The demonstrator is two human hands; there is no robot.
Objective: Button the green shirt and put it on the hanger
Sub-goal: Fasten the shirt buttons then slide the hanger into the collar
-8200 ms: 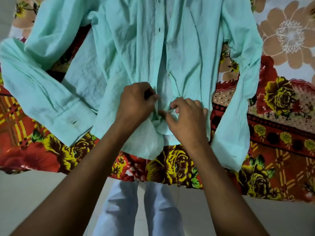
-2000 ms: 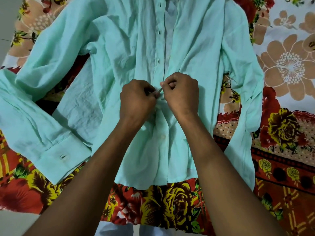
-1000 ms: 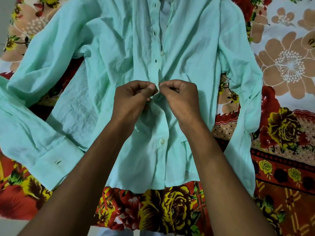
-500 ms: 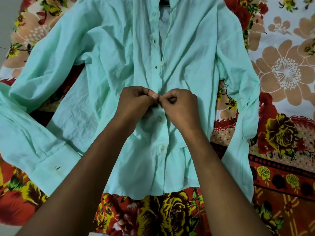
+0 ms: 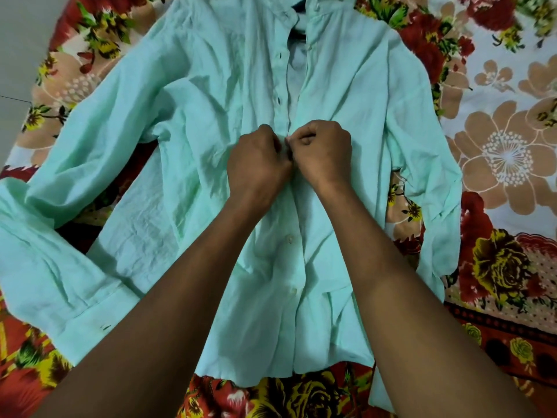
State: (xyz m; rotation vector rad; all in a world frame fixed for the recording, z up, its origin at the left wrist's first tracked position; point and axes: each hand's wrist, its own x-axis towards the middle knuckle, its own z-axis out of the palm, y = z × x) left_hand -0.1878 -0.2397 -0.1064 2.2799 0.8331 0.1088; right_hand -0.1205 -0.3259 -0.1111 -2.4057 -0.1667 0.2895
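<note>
Halfway through: two lower buttons closed on the crumpled mint-green cotton shirt lying flat on the flowered bed sheet, left hand and right hand pinching the placket mid-chest, upper buttonholes open, hanger unseen.

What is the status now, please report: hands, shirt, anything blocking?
Left hand and right hand both pinching green shirt placket mid-chest. Lower buttons fastened, upper placket open. No hanger in view, nothing in the way.

Left hand and right hand pinch the green shirt placket on a floral bedsheet.
</note>
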